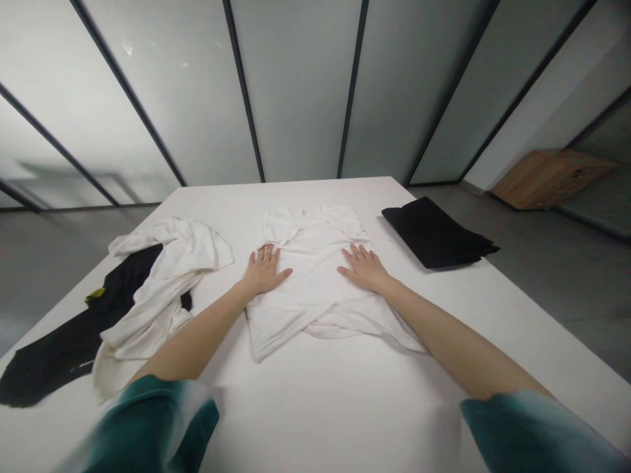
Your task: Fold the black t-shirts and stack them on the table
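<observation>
A white T-shirt (315,276) lies spread on the white table, its collar and sleeves toward the far side and its wrinkled hem toward me. My left hand (265,270) rests flat on the shirt's left side, just below the sleeve, fingers spread. On the opposite side, my right hand (365,268) presses flat on the cloth near the right sleeve, fingers also apart. Neither hand grips the fabric. The hem's lower edge is uneven, with a fold running across its middle.
Folded black cloth (436,233) sits at the table's right edge. To the left lies a loose heap of white clothing (167,282) over a black garment (64,348) with a yellow patch. Frosted glass panels (300,85) stand behind the table (315,414); a wooden cabinet (547,177) is at far right.
</observation>
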Demonstrator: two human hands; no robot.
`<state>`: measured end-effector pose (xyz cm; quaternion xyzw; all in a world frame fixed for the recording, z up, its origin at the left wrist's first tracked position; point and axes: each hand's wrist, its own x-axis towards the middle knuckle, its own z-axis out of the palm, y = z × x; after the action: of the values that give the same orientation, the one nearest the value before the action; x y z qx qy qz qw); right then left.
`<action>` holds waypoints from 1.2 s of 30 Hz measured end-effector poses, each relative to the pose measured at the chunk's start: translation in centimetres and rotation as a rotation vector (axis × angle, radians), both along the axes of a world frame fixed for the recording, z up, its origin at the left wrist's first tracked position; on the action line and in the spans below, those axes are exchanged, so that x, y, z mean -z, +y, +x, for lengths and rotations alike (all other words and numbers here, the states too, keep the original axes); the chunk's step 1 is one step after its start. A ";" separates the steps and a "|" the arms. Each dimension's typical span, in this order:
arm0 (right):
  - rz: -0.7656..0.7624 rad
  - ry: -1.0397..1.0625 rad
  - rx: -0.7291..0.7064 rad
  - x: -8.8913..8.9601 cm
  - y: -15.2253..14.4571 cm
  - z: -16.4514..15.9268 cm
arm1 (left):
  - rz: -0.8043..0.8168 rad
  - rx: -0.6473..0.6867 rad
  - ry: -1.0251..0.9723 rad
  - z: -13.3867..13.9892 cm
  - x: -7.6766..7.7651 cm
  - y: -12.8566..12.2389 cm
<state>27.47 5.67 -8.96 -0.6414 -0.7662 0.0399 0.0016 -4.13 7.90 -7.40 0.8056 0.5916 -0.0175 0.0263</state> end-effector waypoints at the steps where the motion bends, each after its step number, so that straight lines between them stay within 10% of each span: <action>1: 0.009 0.000 0.002 -0.1 0.8 -0.2 | 0.014 0.006 -0.005 -0.1 0.0 0.9; 11: 0.024 0.005 -0.029 -1.1 3.8 -0.5 | 0.069 0.092 -0.011 -1.5 -0.8 4.4; 21: 0.159 0.078 -0.101 -4.2 -4.5 2.6 | 0.128 0.174 -0.181 -3.4 -3.7 -4.2; 26: 0.040 0.047 -0.216 -3.6 -8.8 2.4 | 0.075 0.309 -0.181 -3.0 -1.9 -9.3; 36: 0.320 0.100 0.016 -1.4 -6.8 4.9 | 0.166 0.066 -0.317 -4.7 -0.1 -6.9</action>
<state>32.34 -1.09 -7.60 -0.6364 -0.7564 -0.0509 0.1422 -8.78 1.05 -7.33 0.8166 0.5528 0.1578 0.0522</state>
